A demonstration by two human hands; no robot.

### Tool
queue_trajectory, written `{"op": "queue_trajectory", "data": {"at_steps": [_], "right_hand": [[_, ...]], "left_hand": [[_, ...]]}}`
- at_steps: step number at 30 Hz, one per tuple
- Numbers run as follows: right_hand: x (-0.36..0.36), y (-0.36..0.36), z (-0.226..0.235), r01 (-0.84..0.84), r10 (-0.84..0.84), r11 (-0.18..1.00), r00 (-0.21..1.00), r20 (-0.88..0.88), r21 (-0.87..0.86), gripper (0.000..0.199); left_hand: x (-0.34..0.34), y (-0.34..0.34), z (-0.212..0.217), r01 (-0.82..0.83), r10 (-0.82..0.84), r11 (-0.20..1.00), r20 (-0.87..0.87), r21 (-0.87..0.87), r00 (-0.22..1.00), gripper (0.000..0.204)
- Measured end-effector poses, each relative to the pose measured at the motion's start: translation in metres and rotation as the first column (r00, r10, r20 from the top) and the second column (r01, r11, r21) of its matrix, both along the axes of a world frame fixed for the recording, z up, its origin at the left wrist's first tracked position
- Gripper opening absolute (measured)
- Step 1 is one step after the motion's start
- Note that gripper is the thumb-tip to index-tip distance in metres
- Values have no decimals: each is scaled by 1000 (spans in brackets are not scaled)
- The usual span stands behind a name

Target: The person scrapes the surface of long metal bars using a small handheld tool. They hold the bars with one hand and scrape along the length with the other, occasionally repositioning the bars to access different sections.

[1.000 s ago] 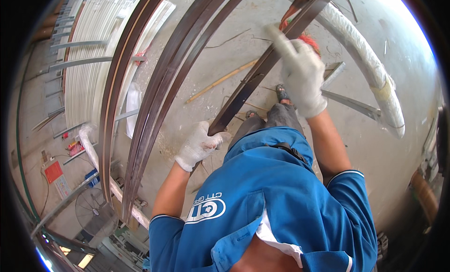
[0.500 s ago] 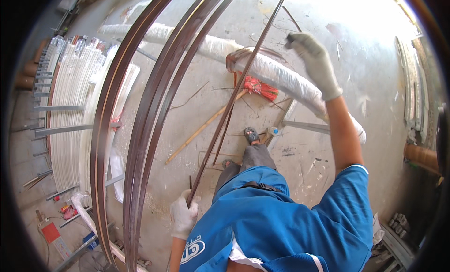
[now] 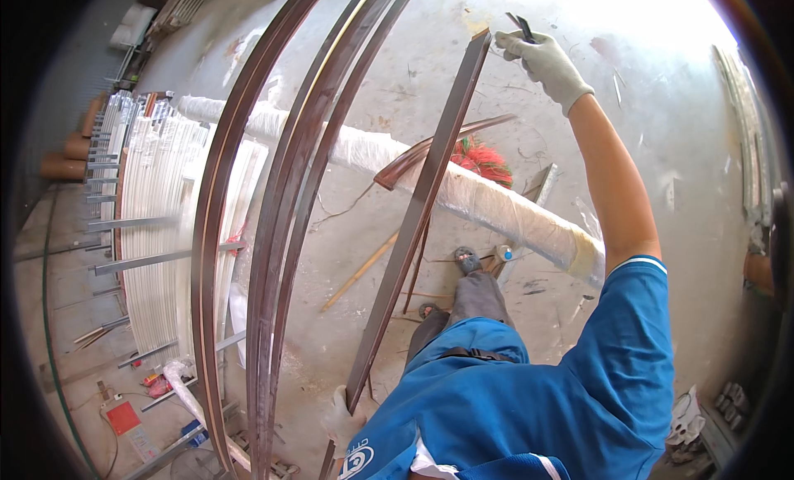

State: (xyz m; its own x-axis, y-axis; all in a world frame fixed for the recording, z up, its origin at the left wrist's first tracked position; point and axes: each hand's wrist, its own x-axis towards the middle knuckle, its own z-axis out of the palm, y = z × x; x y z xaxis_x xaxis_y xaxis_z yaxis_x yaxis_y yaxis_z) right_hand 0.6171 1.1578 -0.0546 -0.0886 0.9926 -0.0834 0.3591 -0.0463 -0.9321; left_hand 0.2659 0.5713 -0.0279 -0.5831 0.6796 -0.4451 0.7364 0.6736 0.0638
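Gripping a brown strip near its lower end with my gloved left hand, I have it slanting up past my legs, right of the other strips. My right hand clasps a small dark tool, just beside the strip's upper end.

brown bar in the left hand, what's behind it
Behind the bar, a long wrapped bundle and brown strips show on both sides, with grey floor around them. The bar covers the parts between, so those, and any floor directly behind it, cannot be seen.
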Motion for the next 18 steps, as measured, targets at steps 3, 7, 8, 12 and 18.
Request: {"op": "queue_trajectory", "data": {"at_steps": [3, 7, 8, 12, 18], "right_hand": [[-8, 3, -2, -15, 9, 998, 995, -97, -62, 48], [-8, 9, -7, -103, 68, 991, 939, -338, -87, 43], [-6, 10, -7, -100, 52, 989, 923, -381, -109, 42], [2, 16, -1, -127, 93, 985, 961, -260, -120, 36], [3, 23, 4, -108, 81, 984, 979, -186, -138, 28]], "left_hand": [[5, -4, -5, 56, -57, 998, -83, -5, 995, 52], [12, -5, -8, 10, -21, 997, -129, -81, 991, 52], [13, -5, -8, 57, -61, 998, -141, -33, 988, 51], [19, -1, -9, 145, -127, 987, -208, 75, 970, 48], [29, 4, -12, 178, -132, 972, -274, 151, 953, 47]]}}
